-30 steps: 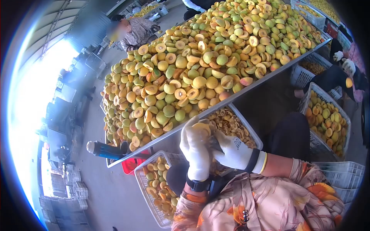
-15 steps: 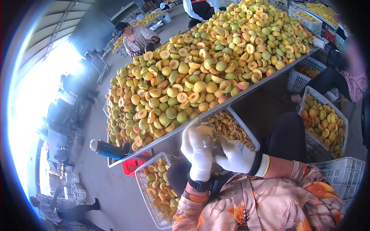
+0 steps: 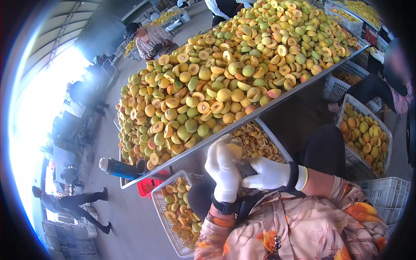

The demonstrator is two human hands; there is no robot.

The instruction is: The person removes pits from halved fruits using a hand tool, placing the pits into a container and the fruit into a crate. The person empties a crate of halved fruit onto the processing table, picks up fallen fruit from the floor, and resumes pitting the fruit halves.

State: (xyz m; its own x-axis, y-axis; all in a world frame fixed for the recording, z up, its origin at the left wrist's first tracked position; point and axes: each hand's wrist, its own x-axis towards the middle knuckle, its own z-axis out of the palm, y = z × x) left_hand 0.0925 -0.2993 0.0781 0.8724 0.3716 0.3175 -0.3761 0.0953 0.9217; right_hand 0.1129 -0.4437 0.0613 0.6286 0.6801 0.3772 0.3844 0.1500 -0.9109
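Note:
My left hand [image 3: 223,169], in a white glove, is closed around a yellow apricot [image 3: 235,151] held in front of my lap. Close beside it my right hand [image 3: 268,172], also gloved in white, has its fingers curled around something dark and greyish against the apricot; its kind is blurred and partly hidden. Beyond my hands, a large heap of apricots [image 3: 223,95], many of them halved, covers a metal-edged table [image 3: 199,146]. Just past my fingers stands a crate of brown apricot stones [image 3: 260,145].
Left of my knees is a white crate [image 3: 161,212] of apricot halves. Another crate [image 3: 388,143] of apricots stands right, near stacked crates [image 3: 385,195]. A blue thermos [image 3: 119,168] lies at the table's corner above a red container [image 3: 145,187]. Co-workers sit around the table; one person [image 3: 73,203] walks at left.
My hands stay together; the right one has turned slightly, its fingers closer to the apricot. The walking person at left has come further into view. The co-worker across the table has shifted their hands.

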